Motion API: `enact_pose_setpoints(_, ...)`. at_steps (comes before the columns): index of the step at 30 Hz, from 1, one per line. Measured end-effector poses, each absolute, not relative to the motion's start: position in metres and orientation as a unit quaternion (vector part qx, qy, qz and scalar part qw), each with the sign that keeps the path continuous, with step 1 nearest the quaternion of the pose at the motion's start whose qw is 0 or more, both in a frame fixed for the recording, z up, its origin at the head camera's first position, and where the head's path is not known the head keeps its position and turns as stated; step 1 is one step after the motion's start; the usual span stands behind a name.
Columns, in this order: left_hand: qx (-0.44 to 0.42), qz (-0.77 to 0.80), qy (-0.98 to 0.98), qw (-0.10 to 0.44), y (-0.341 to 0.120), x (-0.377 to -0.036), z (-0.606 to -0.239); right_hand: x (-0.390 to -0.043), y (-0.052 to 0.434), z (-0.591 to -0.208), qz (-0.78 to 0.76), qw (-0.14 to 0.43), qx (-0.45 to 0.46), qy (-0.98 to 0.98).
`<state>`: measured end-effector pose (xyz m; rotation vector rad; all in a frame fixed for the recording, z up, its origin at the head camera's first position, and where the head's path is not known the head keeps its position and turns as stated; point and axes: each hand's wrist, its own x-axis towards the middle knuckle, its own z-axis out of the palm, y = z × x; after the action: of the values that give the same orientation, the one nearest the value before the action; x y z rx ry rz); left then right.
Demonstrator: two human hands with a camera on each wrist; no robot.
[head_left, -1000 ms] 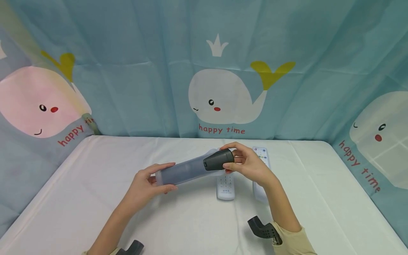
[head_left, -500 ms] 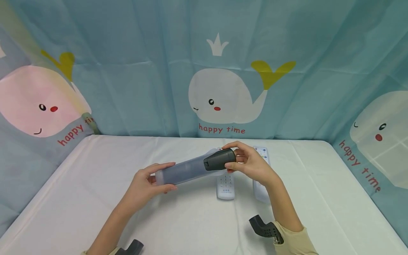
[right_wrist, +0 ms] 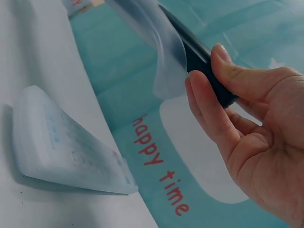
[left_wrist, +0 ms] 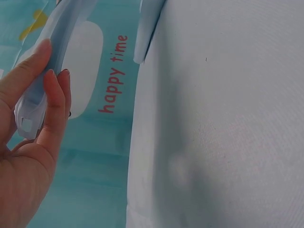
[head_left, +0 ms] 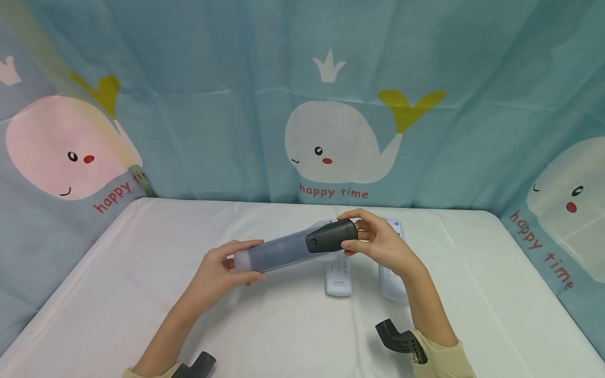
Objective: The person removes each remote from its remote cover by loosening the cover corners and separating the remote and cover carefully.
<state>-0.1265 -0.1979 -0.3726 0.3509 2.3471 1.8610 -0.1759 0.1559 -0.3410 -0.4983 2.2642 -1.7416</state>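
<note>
A dark remote control (head_left: 329,237), its battery-cover side showing, lies partly inside a translucent silicone sleeve (head_left: 279,252), held above the table. My left hand (head_left: 216,274) pinches the closed left end of the sleeve between thumb and fingers. With thumb and fingers my right hand (head_left: 380,244) grips the bare dark end, which sticks out of the sleeve's mouth. From the right wrist view, the sleeve's loose flap (right_wrist: 171,66) hangs away from the remote. The left wrist view shows a small square cutout (left_wrist: 26,124) in the sleeve's end.
Two pale remotes lie on the white-covered table (head_left: 283,325): a shorter one (head_left: 338,278) below the held remote, and a longer one (head_left: 393,286) partly behind my right forearm. A blue whale-print curtain (head_left: 227,131) rises behind the table.
My right hand has shifted slightly right, and a little more of the dark remote shows outside the sleeve. The left hand keeps its hold. The head view has turned slightly.
</note>
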Motion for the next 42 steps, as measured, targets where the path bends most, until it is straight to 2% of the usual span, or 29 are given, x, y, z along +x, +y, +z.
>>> enact_pose_setpoints(42,0.113,0.614,0.778,0.066,-0.207,-0.128,-0.367,-0.176,0.177,-0.341,-0.607,0.095,-0.170,0.770)
